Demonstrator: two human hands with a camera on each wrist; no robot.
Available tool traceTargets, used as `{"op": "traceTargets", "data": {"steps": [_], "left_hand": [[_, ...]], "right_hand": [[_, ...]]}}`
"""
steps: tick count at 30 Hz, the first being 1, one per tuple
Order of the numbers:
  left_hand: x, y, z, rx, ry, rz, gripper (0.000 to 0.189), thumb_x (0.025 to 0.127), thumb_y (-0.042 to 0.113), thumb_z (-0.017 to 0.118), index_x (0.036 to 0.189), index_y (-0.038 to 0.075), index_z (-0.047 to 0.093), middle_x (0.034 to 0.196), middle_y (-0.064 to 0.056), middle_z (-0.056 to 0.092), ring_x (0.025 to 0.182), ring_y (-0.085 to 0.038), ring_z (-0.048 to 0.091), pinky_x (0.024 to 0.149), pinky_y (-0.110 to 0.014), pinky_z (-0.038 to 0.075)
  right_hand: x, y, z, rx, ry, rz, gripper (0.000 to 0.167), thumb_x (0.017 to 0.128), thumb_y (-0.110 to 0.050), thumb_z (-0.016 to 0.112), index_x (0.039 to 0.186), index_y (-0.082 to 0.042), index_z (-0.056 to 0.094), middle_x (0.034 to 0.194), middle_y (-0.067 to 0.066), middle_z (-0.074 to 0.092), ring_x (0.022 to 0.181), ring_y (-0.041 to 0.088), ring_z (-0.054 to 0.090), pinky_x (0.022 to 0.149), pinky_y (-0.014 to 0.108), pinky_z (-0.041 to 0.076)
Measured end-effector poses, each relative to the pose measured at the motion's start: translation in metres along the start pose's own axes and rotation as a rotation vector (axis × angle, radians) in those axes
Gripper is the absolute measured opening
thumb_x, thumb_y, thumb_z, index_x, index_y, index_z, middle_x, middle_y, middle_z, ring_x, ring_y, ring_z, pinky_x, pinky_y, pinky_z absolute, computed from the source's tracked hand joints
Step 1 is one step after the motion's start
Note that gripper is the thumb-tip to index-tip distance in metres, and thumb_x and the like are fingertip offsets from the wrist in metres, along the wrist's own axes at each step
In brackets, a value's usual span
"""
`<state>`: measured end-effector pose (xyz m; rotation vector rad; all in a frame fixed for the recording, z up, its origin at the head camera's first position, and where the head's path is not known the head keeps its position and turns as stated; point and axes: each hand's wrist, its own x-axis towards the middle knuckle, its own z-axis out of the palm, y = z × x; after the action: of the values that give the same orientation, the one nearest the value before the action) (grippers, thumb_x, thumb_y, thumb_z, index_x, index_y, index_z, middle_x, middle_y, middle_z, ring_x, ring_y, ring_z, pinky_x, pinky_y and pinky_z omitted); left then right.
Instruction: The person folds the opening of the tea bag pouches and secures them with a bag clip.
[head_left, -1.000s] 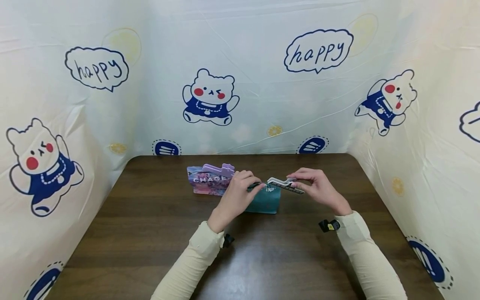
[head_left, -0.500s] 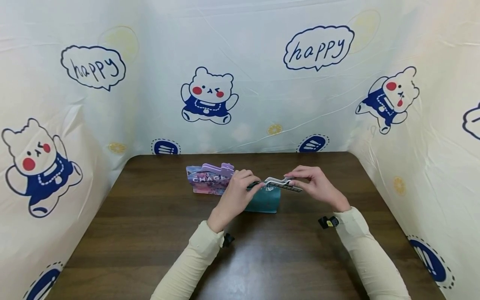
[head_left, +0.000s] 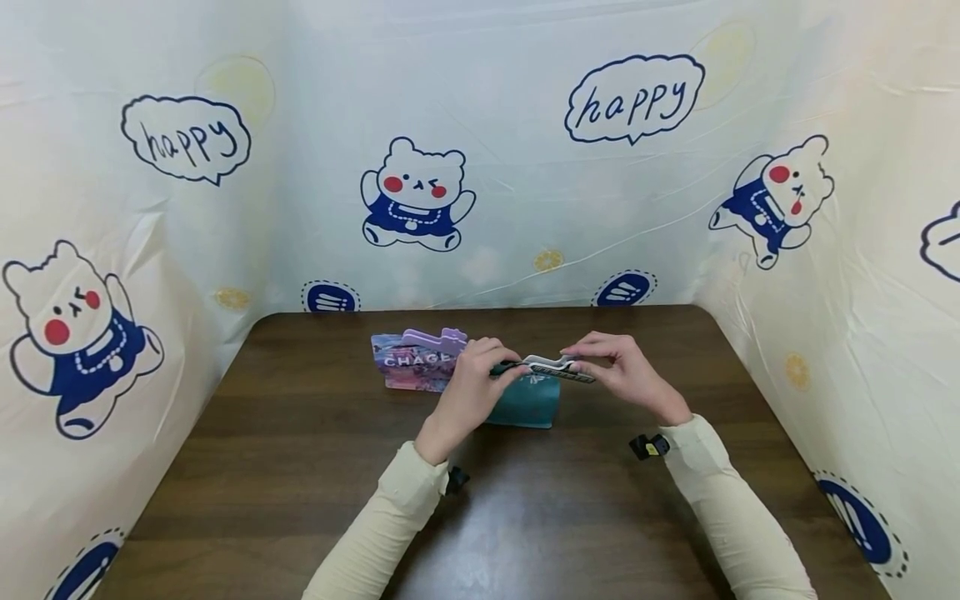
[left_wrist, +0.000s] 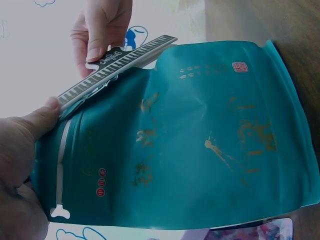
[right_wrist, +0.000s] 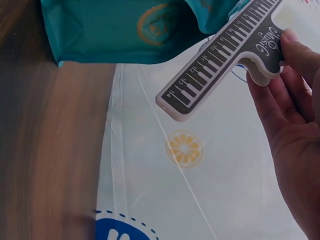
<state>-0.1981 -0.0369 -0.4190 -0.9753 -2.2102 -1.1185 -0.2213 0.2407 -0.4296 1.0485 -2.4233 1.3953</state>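
Note:
A teal pouch point(head_left: 527, 407) with gold lettering stands on the table, its top folded over. My left hand point(head_left: 471, 385) grips the pouch's upper left end, thumb along the fold in the left wrist view. Between thumb and fingers, my right hand point(head_left: 628, 372) pinches the handle of a black-and-white bag clip point(right_wrist: 220, 62) printed with piano keys. In the left wrist view the clip point(left_wrist: 117, 67) lies along the pouch's top edge, its near end touching or close to my left thumb. How far the pouch's edge sits inside the clip is hidden.
Left of the teal pouch stands a pink-and-blue printed bag point(head_left: 412, 367) with a purple clip point(head_left: 435, 338) across its top; my left hand covers part of it. The brown wooden table point(head_left: 300, 483) ends at a patterned cloth screen point(head_left: 510, 183) on the back and sides.
The right hand has moved slightly left, sliding the piano-key clip along the pouch's top toward the left hand. The left hand stays in nearly the same place on the pouch.

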Motion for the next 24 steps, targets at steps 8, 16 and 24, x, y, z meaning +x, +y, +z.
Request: {"op": "traceTargets", "data": {"steps": [8,16,24], "left_hand": [[-0.001,0.0,0.0,-0.048,0.039,-0.034,0.014,0.085,0.01,0.082,0.096,0.005,0.075,0.09,-0.004,0.07,0.087,-0.019,0.063,0.085,-0.037,0.052],[0.0,-0.002,-0.001,-0.076,0.05,-0.019,0.014,0.085,0.01,0.082,0.096,0.005,0.075,0.09,-0.004,0.07,0.086,-0.018,0.062,0.083,-0.035,0.051],[0.001,-0.002,-0.002,-0.082,0.041,-0.044,0.014,0.087,0.011,0.08,0.098,0.006,0.072,0.092,-0.005,0.069,0.088,-0.018,0.063,0.083,-0.035,0.053]], "right_hand": [[0.001,-0.003,0.006,0.025,0.038,-0.033,0.026,0.089,0.005,0.073,0.114,-0.003,0.077,0.107,0.01,0.075,0.09,0.017,0.067,0.071,0.029,0.057],[0.005,-0.005,0.012,0.043,0.055,-0.047,0.025,0.088,0.006,0.073,0.112,-0.003,0.078,0.105,0.01,0.075,0.088,0.018,0.067,0.071,0.031,0.058],[0.008,-0.004,0.02,0.039,0.106,-0.061,0.027,0.085,0.014,0.072,0.109,0.002,0.077,0.104,0.015,0.074,0.089,0.018,0.065,0.072,0.023,0.054]]}}
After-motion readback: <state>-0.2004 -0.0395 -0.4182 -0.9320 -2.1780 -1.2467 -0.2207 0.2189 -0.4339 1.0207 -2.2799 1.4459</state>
